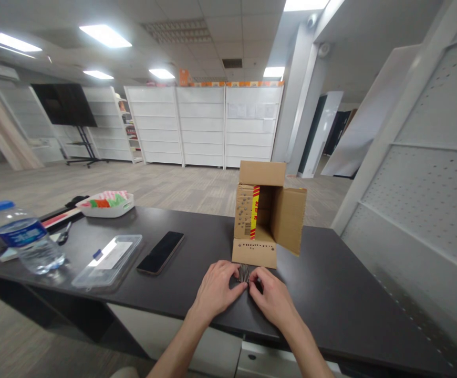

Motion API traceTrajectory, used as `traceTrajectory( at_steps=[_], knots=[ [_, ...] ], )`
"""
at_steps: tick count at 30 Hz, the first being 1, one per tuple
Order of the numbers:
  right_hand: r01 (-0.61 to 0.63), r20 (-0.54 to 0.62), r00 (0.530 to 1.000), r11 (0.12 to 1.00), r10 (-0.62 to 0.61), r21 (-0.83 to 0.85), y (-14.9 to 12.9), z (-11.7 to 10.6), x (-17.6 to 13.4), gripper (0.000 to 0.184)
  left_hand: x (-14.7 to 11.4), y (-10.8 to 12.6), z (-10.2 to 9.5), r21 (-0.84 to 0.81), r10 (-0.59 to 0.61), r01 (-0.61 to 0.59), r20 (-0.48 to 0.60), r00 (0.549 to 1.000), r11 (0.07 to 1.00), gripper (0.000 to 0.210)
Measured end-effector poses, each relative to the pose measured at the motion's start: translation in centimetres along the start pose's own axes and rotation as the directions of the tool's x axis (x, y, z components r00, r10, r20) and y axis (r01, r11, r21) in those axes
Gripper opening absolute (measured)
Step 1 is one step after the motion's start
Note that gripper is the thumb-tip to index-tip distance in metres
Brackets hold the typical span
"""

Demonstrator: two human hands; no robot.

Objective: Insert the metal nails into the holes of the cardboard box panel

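Note:
On the dark desk, in front of the cardboard box, a small row of thin metal pieces (243, 273) lies side by side; they look like nails or screws. My left hand (219, 285) closes on the row from the left, thumb at its near end and index finger at its far end. From the right, my right hand (270, 292) has its fingers curled against the row's other side. Just beyond my fingertips stands the open cardboard box (254, 252), its lower flap pierced by a line of small holes. Dark round spots dot its left flap.
Left of my hands lie a black phone (161, 253) and a clear plastic case (108, 261). Farther left are a water bottle (26, 239), a pen (65, 233) and a white tray (108, 207) with colourful packets. A perforated white panel (421, 199) rises beyond the desk's right side.

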State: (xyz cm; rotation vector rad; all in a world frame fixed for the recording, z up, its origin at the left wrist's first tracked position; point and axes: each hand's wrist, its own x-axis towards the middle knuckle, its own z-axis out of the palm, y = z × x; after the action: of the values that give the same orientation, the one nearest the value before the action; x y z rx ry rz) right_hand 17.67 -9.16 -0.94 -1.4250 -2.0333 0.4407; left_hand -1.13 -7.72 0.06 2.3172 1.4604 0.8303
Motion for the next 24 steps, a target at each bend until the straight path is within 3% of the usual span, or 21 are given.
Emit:
traceTrajectory(
  at_steps=[24],
  knots=[
    [-0.020, -0.104, 0.994, 0.999, 0.025, 0.049, 0.53, 0.45, 0.26, 0.011, 0.01, 0.11, -0.14, 0.022, 0.016, -0.017, 0.016, 1.000, 1.000, 0.019]
  ],
)
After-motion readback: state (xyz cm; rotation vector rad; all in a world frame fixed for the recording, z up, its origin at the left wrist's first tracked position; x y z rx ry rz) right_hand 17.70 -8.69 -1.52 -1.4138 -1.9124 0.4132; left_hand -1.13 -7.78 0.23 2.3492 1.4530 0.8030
